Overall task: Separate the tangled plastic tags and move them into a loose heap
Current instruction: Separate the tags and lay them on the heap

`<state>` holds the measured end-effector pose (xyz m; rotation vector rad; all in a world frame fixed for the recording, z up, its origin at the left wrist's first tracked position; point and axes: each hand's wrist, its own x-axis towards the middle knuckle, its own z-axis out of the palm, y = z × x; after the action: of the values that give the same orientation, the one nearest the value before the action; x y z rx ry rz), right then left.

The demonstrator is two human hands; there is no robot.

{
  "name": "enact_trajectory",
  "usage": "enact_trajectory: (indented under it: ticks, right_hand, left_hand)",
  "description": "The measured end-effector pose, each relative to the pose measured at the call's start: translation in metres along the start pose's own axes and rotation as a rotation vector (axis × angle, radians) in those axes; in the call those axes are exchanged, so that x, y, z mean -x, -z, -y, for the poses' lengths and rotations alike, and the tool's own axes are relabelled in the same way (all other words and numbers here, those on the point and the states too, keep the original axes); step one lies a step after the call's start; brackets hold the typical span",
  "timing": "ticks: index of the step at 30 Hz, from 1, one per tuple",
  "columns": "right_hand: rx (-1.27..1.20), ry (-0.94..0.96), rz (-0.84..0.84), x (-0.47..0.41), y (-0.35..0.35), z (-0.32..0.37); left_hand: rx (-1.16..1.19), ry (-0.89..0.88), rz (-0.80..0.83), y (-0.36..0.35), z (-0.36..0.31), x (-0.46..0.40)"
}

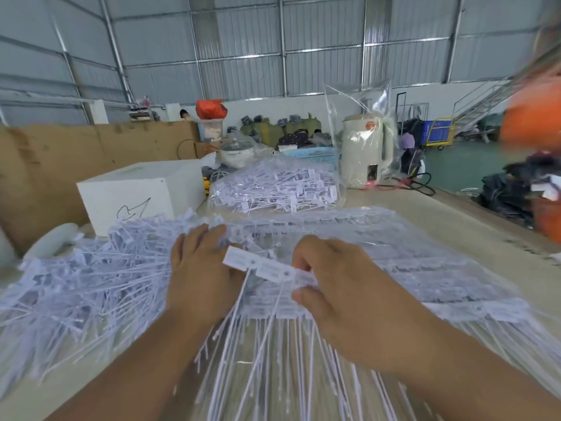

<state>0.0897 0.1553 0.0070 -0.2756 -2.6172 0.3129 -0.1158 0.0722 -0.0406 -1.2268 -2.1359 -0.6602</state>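
A joined strip of white plastic tags point(264, 265) with long thin tails hangs between my two hands above the table. My left hand point(200, 268) holds the strip's left end, its fingers reaching over the tags. My right hand point(334, 284) pinches the right end between thumb and curled fingers. A loose heap of separated tags point(91, 284) spreads to the left. Ordered rows of joined tags point(409, 268) lie under and to the right of my hands, tails pointing toward me.
A clear bag of more tags point(273, 186) lies behind the work area. A white box point(136, 192) stands at the back left, a cream kettle point(364, 150) in plastic wrap at the back right. Cardboard point(60, 153) walls the left side. A person in orange point(534, 117) is at the right edge.
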Motion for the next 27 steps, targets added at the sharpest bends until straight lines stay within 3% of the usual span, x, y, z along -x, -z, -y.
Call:
enact_trajectory:
  ticks: [5, 9, 12, 14, 16, 18, 20, 22, 27]
  right_hand:
    - [0.059, 0.047, -0.048, 0.002, 0.008, 0.0]
    - [0.042, 0.113, -0.206, 0.006, 0.017, 0.001]
    - [0.046, 0.147, -0.215, 0.009, 0.023, -0.001]
    - [0.034, 0.139, -0.109, 0.008, 0.025, -0.007]
    - [0.013, 0.12, 0.018, 0.006, 0.028, -0.013]
    - [0.01, 0.117, 0.061, 0.006, 0.028, -0.015]
    - [-0.022, 0.119, 0.058, 0.005, 0.028, -0.016]
    - [-0.08, 0.13, 0.058, 0.005, 0.028, -0.017]
    - [-0.173, 0.082, 0.037, 0.004, 0.033, -0.02]
  left_hand:
    - [-0.076, 0.068, 0.113, -0.002, 0.007, 0.001]
    - [-0.017, -0.033, -0.007, 0.003, 0.0, -0.002]
    - [0.429, 0.018, -0.126, 0.017, 0.003, -0.002]
    - [0.793, 0.126, -0.145, 0.029, 0.0, -0.003]
    - [1.126, 0.216, -0.045, 0.04, -0.009, -0.007]
    - [1.321, 0.289, 0.185, 0.049, -0.019, -0.01]
    - [1.187, 0.194, 0.332, 0.052, -0.028, -0.006]
    - [1.002, 0.042, 0.373, 0.053, -0.033, 0.0]
    - [1.045, 0.045, 0.515, 0.058, -0.028, -0.001]
